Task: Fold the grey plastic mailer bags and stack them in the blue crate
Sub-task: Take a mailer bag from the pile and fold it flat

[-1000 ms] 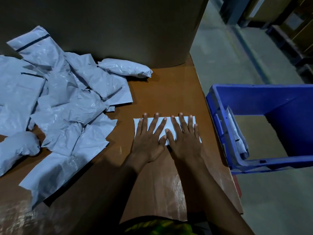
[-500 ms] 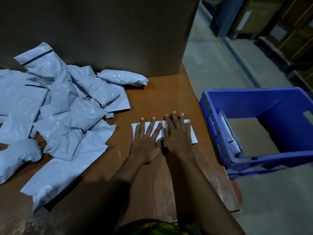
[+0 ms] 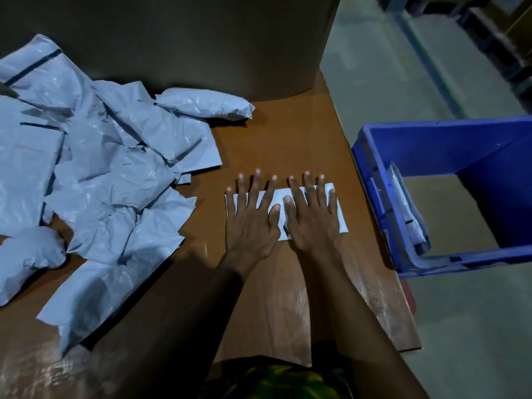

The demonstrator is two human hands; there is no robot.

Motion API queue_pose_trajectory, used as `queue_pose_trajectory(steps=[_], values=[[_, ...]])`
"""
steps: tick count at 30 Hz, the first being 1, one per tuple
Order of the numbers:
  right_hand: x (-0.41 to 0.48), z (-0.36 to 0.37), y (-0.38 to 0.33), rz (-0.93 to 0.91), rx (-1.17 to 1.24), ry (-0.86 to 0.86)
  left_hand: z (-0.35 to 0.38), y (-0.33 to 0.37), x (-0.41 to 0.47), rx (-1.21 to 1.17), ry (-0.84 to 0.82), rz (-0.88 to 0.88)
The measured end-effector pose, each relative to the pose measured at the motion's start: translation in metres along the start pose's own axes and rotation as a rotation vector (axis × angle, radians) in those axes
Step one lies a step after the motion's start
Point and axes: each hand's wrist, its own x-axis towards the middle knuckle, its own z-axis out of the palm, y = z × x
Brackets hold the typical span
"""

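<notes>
A folded grey mailer bag (image 3: 339, 213) lies flat on the brown table (image 3: 288, 133), near its right edge. My left hand (image 3: 250, 220) and my right hand (image 3: 312, 217) press down on it side by side, fingers straight and spread, thumbs nearly touching. A loose heap of unfolded grey mailer bags (image 3: 95, 174) covers the left of the table. The blue crate (image 3: 431, 145) stands on the floor to the right of the table. Folded grey bags (image 3: 406, 208) lean upright against its left inner wall.
A big brown cardboard drum (image 3: 172, 38) stands at the back of the table. A stuffed grey bag (image 3: 204, 106) lies at its foot, another bundle (image 3: 26, 254) at the far left. Concrete floor (image 3: 388, 82) and stacked pallets are beyond the crate.
My hands have spread a little further apart across the folded bag and slid towards its far edge, still pressing it flat. The bag stays in the same place on the table.
</notes>
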Motion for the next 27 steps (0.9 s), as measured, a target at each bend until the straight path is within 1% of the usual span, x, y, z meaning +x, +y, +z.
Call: queue_pose_trajectory(steps=[2, 9, 13, 15, 17, 19, 23, 25, 27], values=[[0.000, 0.002, -0.001, 0.004, 0.006, 0.010, 0.002, -0.001, 0.000, -0.001, -0.031, 0.006], [0.002, 0.003, -0.004, 0.038, 0.010, 0.022, 0.008, -0.005, 0.004, 0.024, -0.040, -0.002], [0.005, 0.001, -0.002, 0.034, 0.002, -0.017, 0.010, -0.004, 0.003, 0.031, -0.018, -0.014], [0.003, -0.003, -0.001, 0.015, 0.020, -0.071, 0.011, -0.003, 0.002, 0.031, -0.009, -0.019], [0.005, -0.012, 0.000, 0.004, 0.099, -0.123, 0.011, -0.003, 0.002, 0.026, -0.009, -0.027], [0.010, -0.024, 0.003, -0.007, 0.143, -0.134, 0.011, -0.003, 0.002, 0.031, -0.009, -0.033], [0.015, -0.031, 0.021, -0.101, 0.094, -0.187, 0.012, -0.004, 0.002, 0.018, -0.006, -0.022], [0.010, -0.026, 0.027, -0.157, 0.059, -0.177, 0.012, -0.005, 0.001, 0.009, -0.006, -0.019], [0.007, -0.022, 0.029, -0.155, 0.032, -0.169, 0.011, -0.004, -0.001, 0.007, 0.004, -0.020]])
